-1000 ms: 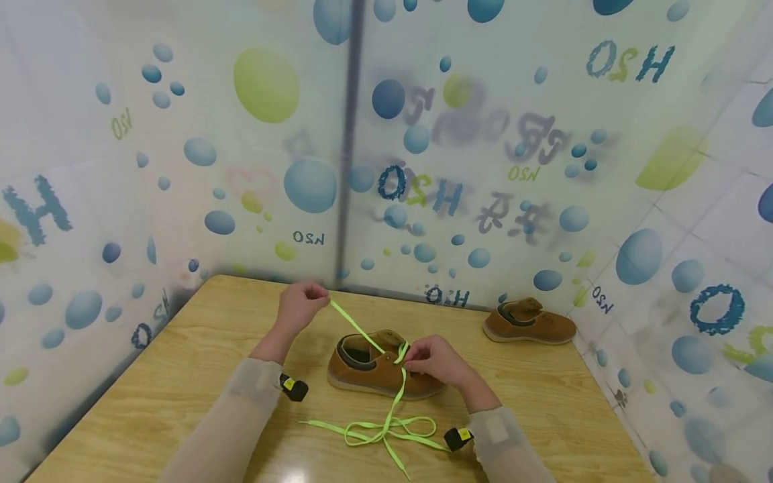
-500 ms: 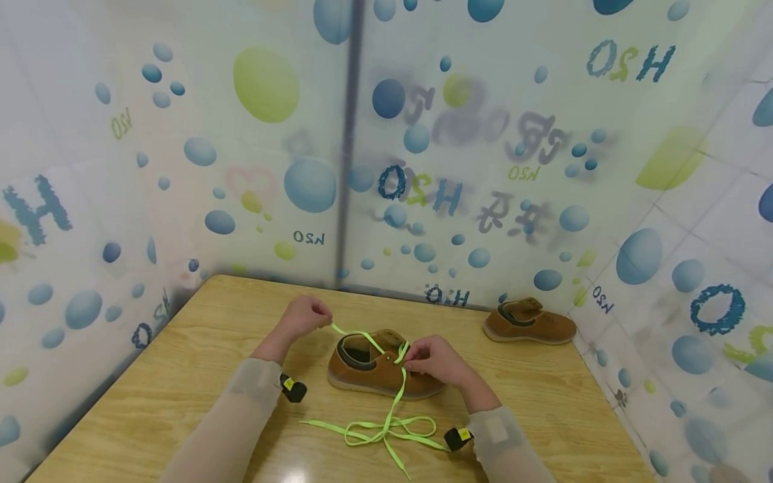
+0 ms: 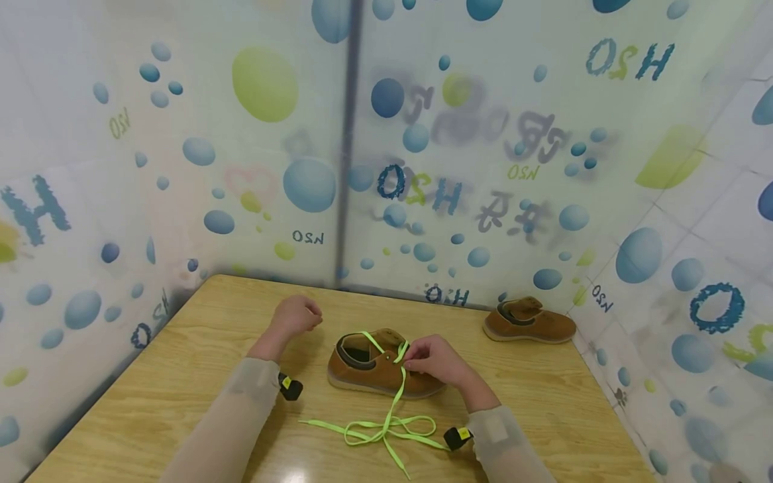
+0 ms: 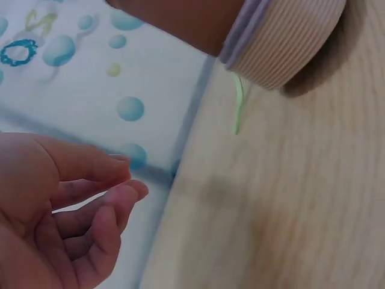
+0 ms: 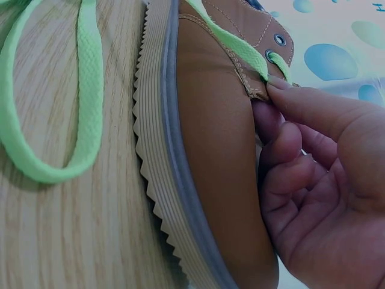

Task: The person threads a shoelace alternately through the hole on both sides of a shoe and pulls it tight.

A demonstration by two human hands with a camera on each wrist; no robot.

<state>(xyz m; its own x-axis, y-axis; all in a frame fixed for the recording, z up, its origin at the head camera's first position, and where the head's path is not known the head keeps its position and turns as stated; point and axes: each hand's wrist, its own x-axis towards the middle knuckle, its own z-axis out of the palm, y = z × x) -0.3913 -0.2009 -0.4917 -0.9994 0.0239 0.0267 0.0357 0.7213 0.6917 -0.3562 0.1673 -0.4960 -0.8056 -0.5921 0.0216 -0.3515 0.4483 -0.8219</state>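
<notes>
Clamping nearer brown shoe (image 3: 374,376) at eyelet flap btwn thumb + fingers of R hand (image 3: 437,362), just by green lace (image 5: 240,45). Sitting mid-table (image 3: 199,376), w/ long axis approx. L–R, toe to R + slightly closer than heel. Hovering L of heel w/ L hand (image 3: 292,318), w/ fingers loosely bent, thumb just beside tips.

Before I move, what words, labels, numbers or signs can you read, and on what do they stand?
"H2O", reversed, repeated: white wall covering with blue and green bubbles.
"H", large: its left side.
"O", large: its right side.
Grey blurred characters, its middle: unreadable.
Yellow labels on black boxy wrist cameras: too small to read.
Brown low-cut shoes: none readable.
</notes>
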